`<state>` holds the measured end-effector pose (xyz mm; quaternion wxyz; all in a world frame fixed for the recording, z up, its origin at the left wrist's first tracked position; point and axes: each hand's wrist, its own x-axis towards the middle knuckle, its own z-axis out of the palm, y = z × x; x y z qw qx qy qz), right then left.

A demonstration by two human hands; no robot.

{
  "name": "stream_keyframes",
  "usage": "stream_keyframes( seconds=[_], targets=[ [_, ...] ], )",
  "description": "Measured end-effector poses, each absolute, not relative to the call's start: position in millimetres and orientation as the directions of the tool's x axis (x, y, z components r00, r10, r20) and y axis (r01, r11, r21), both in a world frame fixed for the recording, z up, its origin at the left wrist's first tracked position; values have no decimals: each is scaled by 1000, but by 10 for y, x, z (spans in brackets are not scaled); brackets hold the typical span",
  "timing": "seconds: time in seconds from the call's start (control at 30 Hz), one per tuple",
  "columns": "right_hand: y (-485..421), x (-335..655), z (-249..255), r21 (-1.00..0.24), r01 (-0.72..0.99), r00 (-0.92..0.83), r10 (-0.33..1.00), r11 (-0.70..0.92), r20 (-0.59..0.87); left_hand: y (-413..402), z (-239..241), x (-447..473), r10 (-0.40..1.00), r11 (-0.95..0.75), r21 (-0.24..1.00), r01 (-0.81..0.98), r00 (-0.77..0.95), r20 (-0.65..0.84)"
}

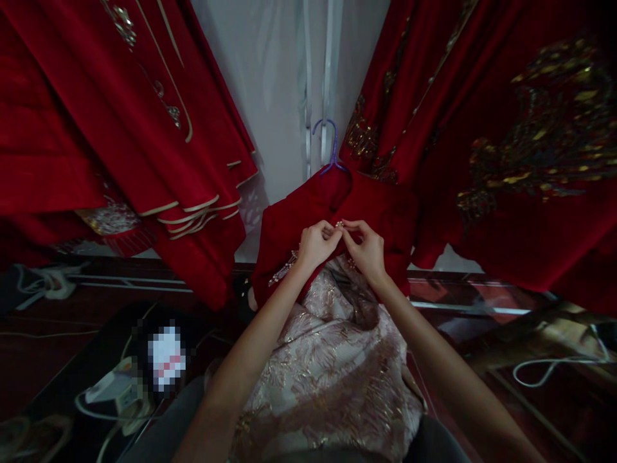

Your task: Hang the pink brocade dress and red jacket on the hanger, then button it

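Observation:
A red garment (380, 193) on a purple hanger (333, 151) lies in front of me, its lower part spread toward my lap. At its front, my left hand (318, 244) pinches a small cluster of pale beads (339, 225). My right hand (365, 249) pinches the same beaded spot from the other side, fingertips nearly touching the left ones. Beaded trim (285, 267) shows beside my left wrist. Pale pink brocade cloth (328, 366) with metallic flowers drapes over my lap beneath both forearms.
Red garments with gold edging (193, 161) hang at left. More red cloth with gold sequin embroidery (544, 128) hangs at right. A power strip (128, 392) with cables and a blurred-out phone-like item (166, 357) rest at lower left. A white cable (535, 373) loops at right.

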<state>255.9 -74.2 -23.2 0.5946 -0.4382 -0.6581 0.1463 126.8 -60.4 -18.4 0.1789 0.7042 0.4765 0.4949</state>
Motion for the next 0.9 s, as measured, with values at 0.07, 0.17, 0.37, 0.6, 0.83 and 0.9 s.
stream_keyframes(
  seconds=[0.07, 0.17, 0.37, 0.6, 0.83, 0.9],
  targets=[
    [-754, 2578, -213, -715, 403, 84, 755, 571, 650, -622, -142, 1286, 848, -471, 708, 526, 50, 527],
    [-764, 2591, -193, -734, 377, 95, 765, 564, 637, -640, -80, 1300, 843, -472, 679, 562, 64, 534],
    [-750, 2534, -165, -769, 338, 119, 786, 542, 606, -661, -41, 1261, 834, -463, 661, 591, 37, 551],
    [-658, 2594, -161, -788, 299, 53, 815, 538, 577, -628, -80, 1197, 821, -526, 650, 549, 126, 557],
    [-591, 2680, -198, -785, 263, -21, 817, 561, 577, -620, -113, 1170, 809, -567, 661, 491, 179, 560],
    [-573, 2689, -208, -796, 232, -36, 823, 559, 567, -630, -103, 1159, 798, -587, 645, 489, 216, 562]
  ],
)
